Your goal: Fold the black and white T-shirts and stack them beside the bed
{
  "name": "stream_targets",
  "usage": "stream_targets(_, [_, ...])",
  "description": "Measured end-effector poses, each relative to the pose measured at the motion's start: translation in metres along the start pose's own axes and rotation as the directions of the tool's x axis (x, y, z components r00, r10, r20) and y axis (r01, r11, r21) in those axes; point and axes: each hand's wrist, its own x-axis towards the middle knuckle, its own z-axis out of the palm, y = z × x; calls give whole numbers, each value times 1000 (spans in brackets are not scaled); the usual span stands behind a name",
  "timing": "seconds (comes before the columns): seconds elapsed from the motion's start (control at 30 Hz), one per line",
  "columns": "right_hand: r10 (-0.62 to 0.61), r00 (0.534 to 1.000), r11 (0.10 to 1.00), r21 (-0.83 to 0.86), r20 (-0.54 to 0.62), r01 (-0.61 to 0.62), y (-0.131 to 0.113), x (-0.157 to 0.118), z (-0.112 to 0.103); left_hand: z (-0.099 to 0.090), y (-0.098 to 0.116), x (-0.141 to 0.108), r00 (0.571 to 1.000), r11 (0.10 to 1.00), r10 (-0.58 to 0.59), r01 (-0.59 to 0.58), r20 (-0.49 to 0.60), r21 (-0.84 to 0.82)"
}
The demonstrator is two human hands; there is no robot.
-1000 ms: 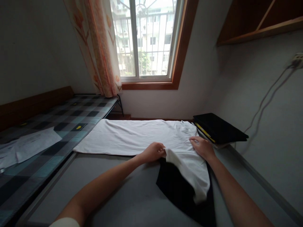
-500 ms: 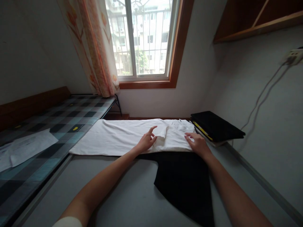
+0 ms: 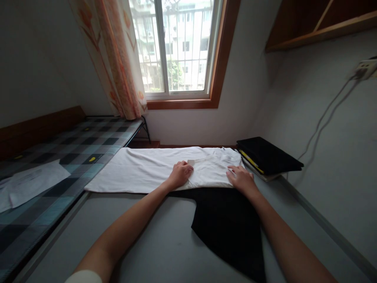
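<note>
A white garment (image 3: pixel 147 165), probably a shirt folded lengthwise, lies across the far part of the grey table. My left hand (image 3: pixel 180 174) is on its middle, fingers curled in on a small loose flap (image 3: pixel 191 162) of the white cloth. Farther right, my right hand (image 3: pixel 242 180) rests on the garment near its right end, fingers apart and bent slightly. From under the near edge of the white cloth a flat black piece (image 3: pixel 226 228) spreads toward me, with a notch and a slanting edge on its left side.
The grey tabletop (image 3: pixel 159 243) stretches toward me. A black folder stack (image 3: pixel 269 155) with a yellow edge sits at the right by the wall. On the left, papers (image 3: pixel 38 182) lie on a checked mattress (image 3: pixel 97 139). A cable (image 3: pixel 318 122) hangs from the wall socket.
My left hand has closed, its raised forefinger coming down onto the flap, which now lies partly under the fingers. My right hand has shifted slightly left on the cloth.
</note>
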Motion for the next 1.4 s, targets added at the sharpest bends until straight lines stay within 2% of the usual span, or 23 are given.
stream_targets(0.1, [129,991,991,43,31,-130,4,3,-1,-1,-1,0,998,998,-63,63,-1,-23])
stream_targets(0.2, [161,986,983,77,52,-165,8,5,-2,-3,0,-1,999,999,-48,48,7,-21])
stream_targets(0.33, [56,998,988,145,13,-57,11,4,0,-8,5,-5,989,996,66,-72,135,45])
stream_targets(0.43, [-71,997,986,153,10,69,10,2,0,-10,7,-5,980,992,75,-92,184,85])
stream_targets(0.63, [-113,992,982,147,-52,119,8,1,1,-7,6,-4,995,996,-5,-5,103,92])
stream_targets(0.83, [-42,999,975,218,-27,47,12,4,1,-5,6,-5,995,992,-75,68,64,111])
stream_targets(0.97, [-28,999,950,311,28,18,17,6,-9,-8,4,-5,997,998,-64,63,36,19])
stream_targets(1.03, [-40,997,941,338,61,17,22,6,-15,-11,3,-4,997,995,-50,55,63,-84])
stream_targets(1.1, [-73,989,931,363,127,22,27,6,-20,-16,2,-2,985,969,-27,68,169,-237])
stream_targets(1.2, [-164,969,905,419,186,72,30,6,-23,-22,4,0,943,908,20,123,334,-402])
stream_targets(1.27, [-187,969,895,434,162,100,28,5,-22,-22,7,-1,940,908,36,111,340,-404])
stream_targets(1.4, [-164,984,922,365,61,131,16,3,-11,-17,12,-2,973,957,16,52,231,-285])
